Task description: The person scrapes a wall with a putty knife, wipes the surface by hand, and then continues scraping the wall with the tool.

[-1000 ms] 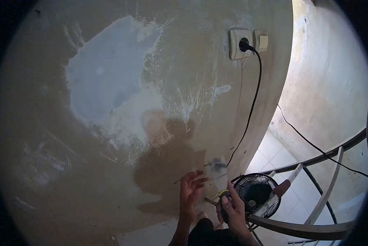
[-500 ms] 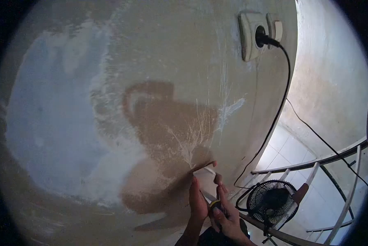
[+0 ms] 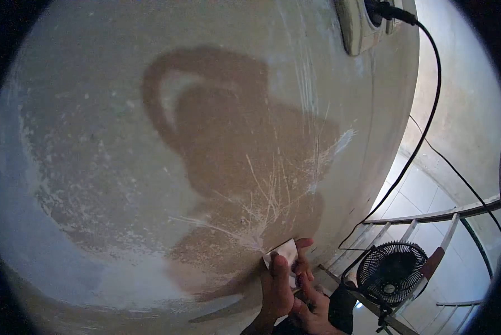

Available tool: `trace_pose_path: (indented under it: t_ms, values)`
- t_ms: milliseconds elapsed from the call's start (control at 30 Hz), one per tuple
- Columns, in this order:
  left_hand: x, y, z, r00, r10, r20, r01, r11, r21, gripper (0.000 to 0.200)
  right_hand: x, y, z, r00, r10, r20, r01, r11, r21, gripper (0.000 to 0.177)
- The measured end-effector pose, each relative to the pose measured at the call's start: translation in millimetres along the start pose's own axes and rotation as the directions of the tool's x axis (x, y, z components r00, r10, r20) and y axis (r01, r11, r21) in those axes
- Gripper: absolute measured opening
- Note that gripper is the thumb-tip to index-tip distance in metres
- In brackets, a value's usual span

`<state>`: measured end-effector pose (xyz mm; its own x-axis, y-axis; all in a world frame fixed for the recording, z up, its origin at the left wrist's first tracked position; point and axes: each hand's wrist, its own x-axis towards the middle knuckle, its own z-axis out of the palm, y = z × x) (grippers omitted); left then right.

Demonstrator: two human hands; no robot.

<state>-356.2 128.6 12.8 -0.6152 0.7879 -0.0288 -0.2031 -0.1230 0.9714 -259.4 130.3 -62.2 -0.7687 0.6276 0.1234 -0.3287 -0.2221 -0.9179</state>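
Note:
A pale, flat, squarish piece (image 3: 285, 252) is close to the scratched wall (image 3: 228, 162) at lower centre. My left hand (image 3: 277, 287) grips it, the thumb on its near face and fingertips showing past its right edge. Just to the right and below, my right hand (image 3: 314, 312) has its fingers curled against the left hand, near the lower edge of the piece. Whatever the right hand's fingers close around is hidden. The wall beside the hands has white scratches and flaked paint, with a brown shadow across it.
A socket (image 3: 356, 28) with a black plug and cable (image 3: 437, 72) is at the upper right. Below right, a small black fan (image 3: 391, 272) sits by a metal ladder-like frame (image 3: 454, 229). A pale blue-white patch (image 3: 66, 273) covers the wall's lower left.
The view has moved closer to the wall. The pale piece now shows its broad face between my hands; the yellow-and-black item seen earlier at my right hand is out of sight.

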Motion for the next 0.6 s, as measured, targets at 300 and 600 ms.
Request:
trace_pose_path:
  t_ms: [300, 600]
  values:
    - [7.4, 8.3, 16.5, 0.992, 0.06, -0.106, -0.045, 0.989, 0.139, 0.077, -4.1, -5.2, -12.0, 0.982, 0.18, 0.063, -0.177, 0.983, -0.052, 0.058]
    - [4.5, -5.1, 12.4, 0.985, 0.057, -0.161, -0.036, 0.99, 0.134, 0.077, -0.8, -7.3, -12.4, 0.996, 0.062, 0.059, -0.059, 0.997, -0.045, 0.06]
